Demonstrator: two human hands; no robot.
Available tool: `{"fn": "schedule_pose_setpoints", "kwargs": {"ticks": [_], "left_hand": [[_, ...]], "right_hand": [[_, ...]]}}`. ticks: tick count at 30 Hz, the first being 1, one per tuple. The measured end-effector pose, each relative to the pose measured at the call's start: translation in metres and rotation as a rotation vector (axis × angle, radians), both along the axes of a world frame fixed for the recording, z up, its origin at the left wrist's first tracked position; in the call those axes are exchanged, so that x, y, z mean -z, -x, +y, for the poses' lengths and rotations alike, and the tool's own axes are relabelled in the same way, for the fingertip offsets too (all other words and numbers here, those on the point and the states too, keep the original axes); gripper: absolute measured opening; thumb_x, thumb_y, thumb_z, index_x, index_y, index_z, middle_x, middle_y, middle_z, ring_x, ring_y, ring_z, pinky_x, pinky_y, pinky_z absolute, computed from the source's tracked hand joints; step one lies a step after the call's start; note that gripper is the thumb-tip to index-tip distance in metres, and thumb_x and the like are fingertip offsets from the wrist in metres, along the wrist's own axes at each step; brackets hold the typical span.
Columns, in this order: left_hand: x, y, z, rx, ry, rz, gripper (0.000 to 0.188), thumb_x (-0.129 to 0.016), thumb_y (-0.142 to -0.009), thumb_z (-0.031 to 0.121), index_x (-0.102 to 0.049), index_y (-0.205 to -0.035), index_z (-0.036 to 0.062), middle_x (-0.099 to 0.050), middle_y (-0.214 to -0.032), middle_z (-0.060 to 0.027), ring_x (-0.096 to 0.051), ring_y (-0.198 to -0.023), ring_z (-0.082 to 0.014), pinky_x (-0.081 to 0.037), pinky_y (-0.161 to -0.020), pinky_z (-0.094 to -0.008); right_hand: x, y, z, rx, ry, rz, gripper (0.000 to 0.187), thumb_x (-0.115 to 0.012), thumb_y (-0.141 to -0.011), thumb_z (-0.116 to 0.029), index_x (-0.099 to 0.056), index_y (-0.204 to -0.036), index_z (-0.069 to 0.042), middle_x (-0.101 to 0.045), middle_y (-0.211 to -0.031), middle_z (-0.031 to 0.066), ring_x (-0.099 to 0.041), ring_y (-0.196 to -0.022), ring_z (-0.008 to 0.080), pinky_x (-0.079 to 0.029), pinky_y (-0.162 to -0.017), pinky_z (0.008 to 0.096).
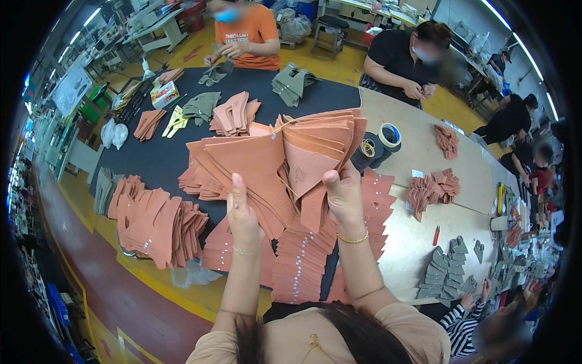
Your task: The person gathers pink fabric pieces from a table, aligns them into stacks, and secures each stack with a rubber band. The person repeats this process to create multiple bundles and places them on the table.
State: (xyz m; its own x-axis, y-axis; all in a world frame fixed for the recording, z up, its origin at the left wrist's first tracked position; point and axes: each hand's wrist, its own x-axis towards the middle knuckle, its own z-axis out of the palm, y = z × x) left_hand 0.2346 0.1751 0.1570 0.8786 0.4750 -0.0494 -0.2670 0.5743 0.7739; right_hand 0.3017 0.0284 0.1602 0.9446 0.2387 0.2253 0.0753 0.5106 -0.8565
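Two hands [244, 217] [345, 203] pinch salmon bundles [248, 167] hiding part of the dark table [156, 156], thread spools [371, 155] just beyond.

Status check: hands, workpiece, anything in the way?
Left hand and right hand: thumbs in front, gripping. Held salmon pieces: fanned, raised over dark table. Dark spools beyond right hand; nothing visibly blocking.
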Motion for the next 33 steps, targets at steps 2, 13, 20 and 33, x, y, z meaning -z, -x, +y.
{"fn": "schedule_pose_setpoints", "kwargs": {"ticks": [2,13,20,33], "left_hand": [[0.004,-0.003,-0.002,0.018,0.047,-0.045,0.051,-0.042,-0.101,0.042,-0.041,-0.133,0.0025,-0.057,-0.121,-0.0128,-0.061,-0.103,-0.0212,-0.053,-0.088,-0.0342],[0.011,-0.014,-0.012,0.042,0.136,-0.105,0.051,-0.041,-0.102,0.041,-0.04,-0.135,0.0021,-0.056,-0.124,-0.0125,-0.06,-0.105,-0.0215,-0.052,-0.089,-0.0356],[0.017,-0.012,-0.028,0.088,-0.216,-0.003,0.062,-0.03,-0.102,0.046,-0.032,-0.141,-0.0014,-0.044,-0.139,-0.0187,-0.045,-0.127,-0.0291,-0.036,-0.106,-0.0406],[0.002,-0.013,-0.045,0.241,-0.413,-0.352,0.073,-0.029,-0.098,0.056,-0.026,-0.144,-0.0012,-0.034,-0.146,-0.0246,-0.032,-0.136,-0.0351,-0.019,-0.114,-0.0449]], "right_hand": [[-0.008,0.005,-0.002,0.027,0.04,-0.044,0.072,-0.075,-0.076,-0.046,-0.054,-0.123,0.005,-0.061,-0.112,0.0066,-0.056,-0.103,0.012,-0.045,-0.091,0.0271],[-0.015,0.004,-0.009,0.008,0.003,-0.077,0.073,-0.072,-0.079,-0.045,-0.051,-0.128,0.005,-0.06,-0.116,0.0065,-0.054,-0.108,0.0114,-0.043,-0.093,0.026],[0.017,0.001,-0.011,0.079,0.138,-0.07,0.073,-0.066,-0.089,-0.042,-0.039,-0.138,0.004,-0.057,-0.121,0.0077,-0.051,-0.113,0.0135,-0.042,-0.094,0.0252],[0.07,-0.043,-0.008,0.039,-0.267,0.395,0.045,-0.048,-0.1,-0.031,-0.045,-0.13,0.002,-0.056,-0.124,0.0129,-0.056,-0.113,0.0218,-0.048,-0.095,0.0357]]}}
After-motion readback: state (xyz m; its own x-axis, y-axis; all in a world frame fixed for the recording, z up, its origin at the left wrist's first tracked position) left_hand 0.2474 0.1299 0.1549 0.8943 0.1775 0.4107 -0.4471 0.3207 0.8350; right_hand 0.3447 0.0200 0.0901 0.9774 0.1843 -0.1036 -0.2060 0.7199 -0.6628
